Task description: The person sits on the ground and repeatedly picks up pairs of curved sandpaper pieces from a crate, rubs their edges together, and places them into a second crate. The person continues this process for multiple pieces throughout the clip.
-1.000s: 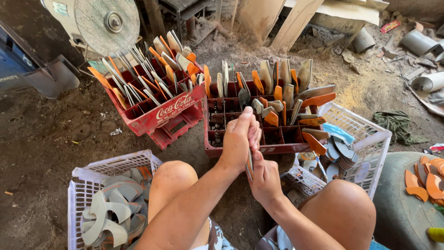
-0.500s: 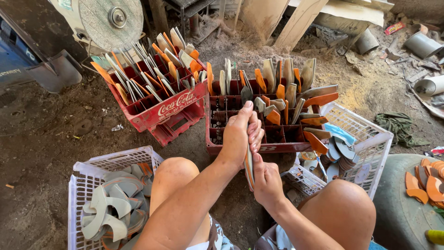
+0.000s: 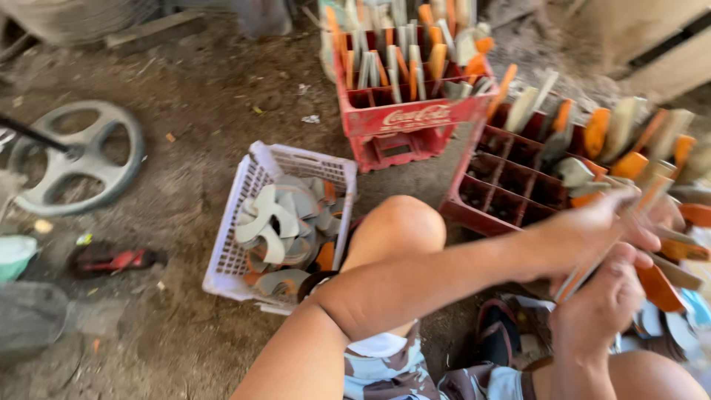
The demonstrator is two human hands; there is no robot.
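Crates (image 3: 415, 118) — upright blades | basket (image 3: 229, 252) — curved blades | hands (image 3: 607, 259) — blade

White basket (image 3: 255, 178) of curved blades, red crate (image 3: 415, 122) of orange-handled tools, metal wheel (image 3: 78, 157) on dirt.

daylight, soft and fairly even, no hard shadows. brightest patch is upper right, beyond the right hand (image 3: 603, 307), where pale boards wash out near clipping. dirt floor far left of the left hand (image 3: 592, 230) is dimmer, muddy brown. heavy motion blur across the whole frame: both hands smeared, the thin strip (image 3: 607, 244) between them streaked, orange-handled blades in the dark red crate (image 3: 511, 185) just behind the hands are ghosted. white basket (image 3: 255, 222) left of the forearm is a bit sharper, grid readable. grey wheel (image 3: 78, 159) at far left soft, stretched by wide-angle distortion. no glare on metal.
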